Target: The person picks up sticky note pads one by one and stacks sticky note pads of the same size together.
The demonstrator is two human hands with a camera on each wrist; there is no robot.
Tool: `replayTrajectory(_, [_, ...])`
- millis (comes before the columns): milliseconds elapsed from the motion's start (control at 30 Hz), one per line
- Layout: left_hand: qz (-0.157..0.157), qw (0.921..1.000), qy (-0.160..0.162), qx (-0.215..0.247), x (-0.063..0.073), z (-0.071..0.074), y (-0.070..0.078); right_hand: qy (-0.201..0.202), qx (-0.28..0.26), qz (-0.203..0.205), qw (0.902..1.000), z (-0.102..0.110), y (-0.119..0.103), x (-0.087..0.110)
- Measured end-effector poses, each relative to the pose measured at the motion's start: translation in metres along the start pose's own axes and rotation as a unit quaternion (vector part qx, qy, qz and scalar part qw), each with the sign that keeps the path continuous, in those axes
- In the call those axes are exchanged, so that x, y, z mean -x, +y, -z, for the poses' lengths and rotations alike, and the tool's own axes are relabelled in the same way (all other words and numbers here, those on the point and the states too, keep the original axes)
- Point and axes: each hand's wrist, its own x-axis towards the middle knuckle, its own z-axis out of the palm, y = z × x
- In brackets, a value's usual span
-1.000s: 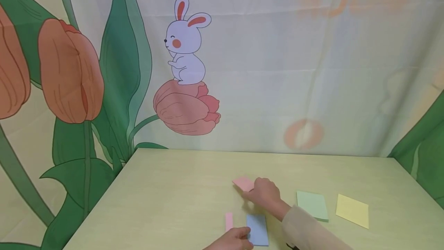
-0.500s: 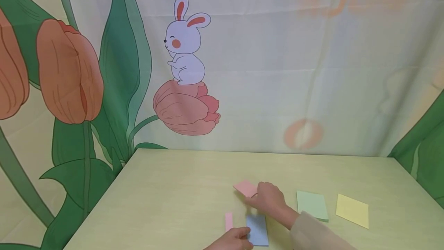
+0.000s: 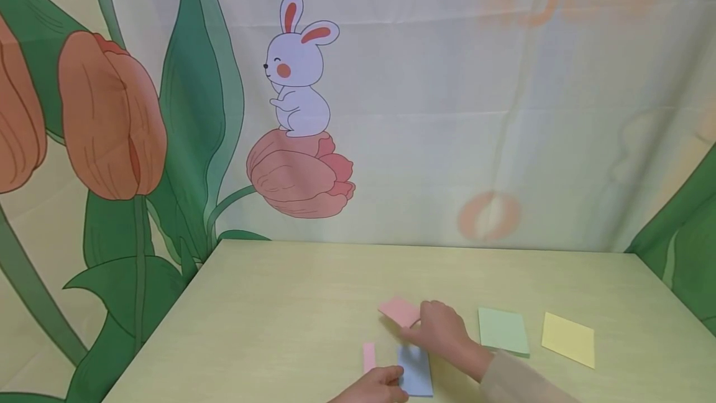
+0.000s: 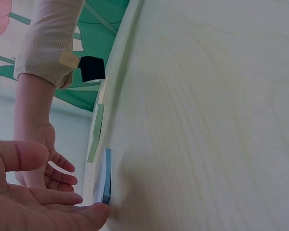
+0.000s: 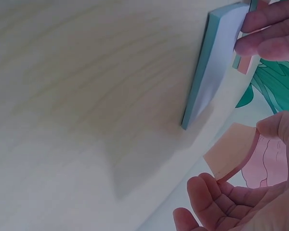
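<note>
My right hand (image 3: 444,331) pinches a pink sticky note pad (image 3: 399,311) by its edge between thumb and fingers, tilted above the table with its shadow below. In the right wrist view the pink pad (image 5: 233,150) bends slightly between thumb and fingertips. My left hand (image 3: 377,387) lies at the front, its extended fingertips at the left edge of a blue sticky note pad (image 3: 416,373), which rests flat on the table. The left wrist view shows these fingers beside the blue pad (image 4: 106,178). A narrow pink strip (image 3: 369,356) lies just left of it, partly behind the left hand.
A thick green sticky note pad (image 3: 503,331) lies on the pale wooden table (image 3: 268,316), right of the right hand. Further right is a yellow sticky note pad (image 3: 568,339), turned at an angle. Behind the table hangs a cloth (image 3: 425,111) printed with tulips and a rabbit.
My right hand has moved slightly toward me and to the right, carrying the pink pad along. My left hand and the blue, green and yellow pads have stayed in place.
</note>
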Motion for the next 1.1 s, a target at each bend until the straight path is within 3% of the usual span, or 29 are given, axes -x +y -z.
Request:
replayTrajectory(367, [-0.006,0.9999,0.003,-0.016,0.002,-0.001,0.003,-0.006,0.013,0.005,0.9999,0.003,0.001,0.012])
replayTrajectory(700, [0.012,0.9998,-0.005,0.012,0.002,-0.002,0.004,-0.009,0.027,0.014,0.9995,0.006,0.006,0.022])
replayTrajectory(1100, [0.002,1.0000,-0.001,-0.009,0.002,0.000,0.000,-0.019,0.025,0.007,0.9995,0.011,0.007,0.036])
